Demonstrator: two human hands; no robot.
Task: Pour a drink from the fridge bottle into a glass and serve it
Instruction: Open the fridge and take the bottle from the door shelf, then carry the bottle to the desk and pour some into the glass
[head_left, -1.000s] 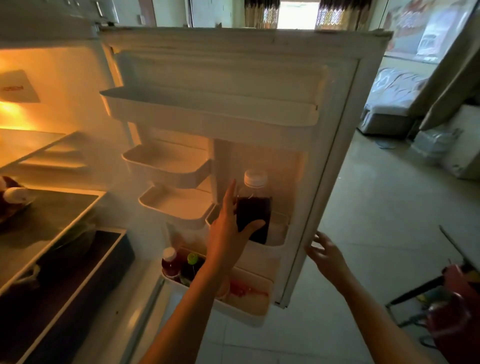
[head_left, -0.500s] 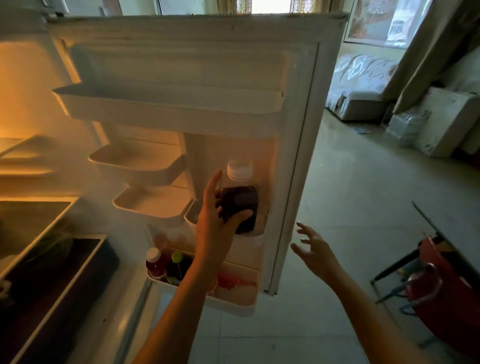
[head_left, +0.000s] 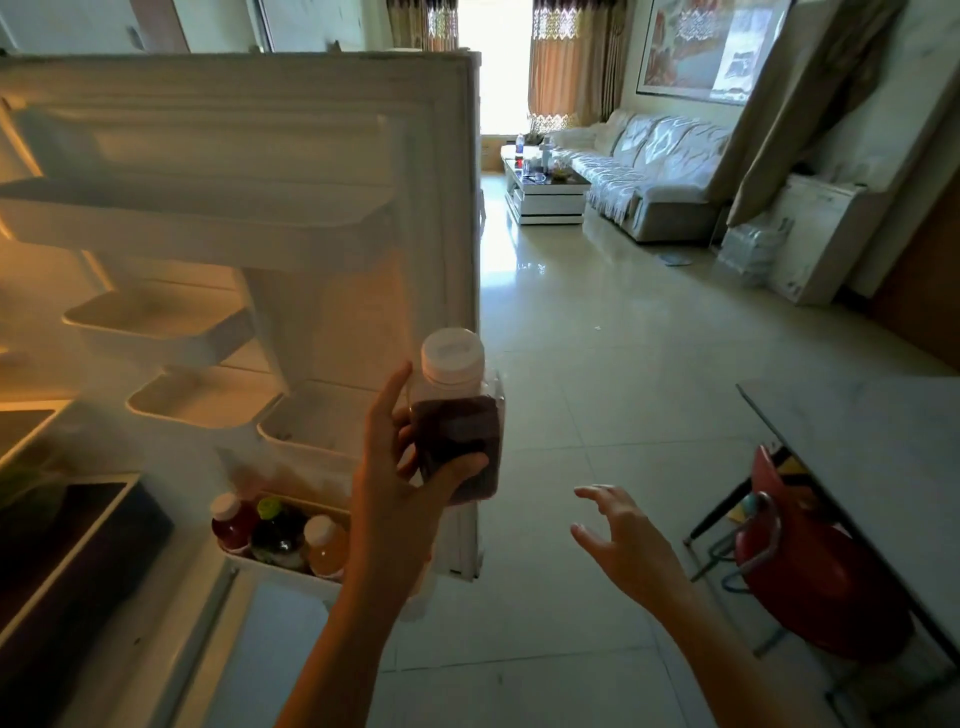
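Your left hand (head_left: 400, 483) is wrapped around the bottle (head_left: 457, 415), thumb across its front, holding it upright in the air just in front of the open fridge door (head_left: 291, 171). The bottle has a white cap and dark drink inside. Your right hand (head_left: 623, 540) hangs empty, fingers spread, over the tiled floor (head_left: 597, 364). Three small bottles (head_left: 280, 535) stand in the bottom door shelf (head_left: 280, 574).
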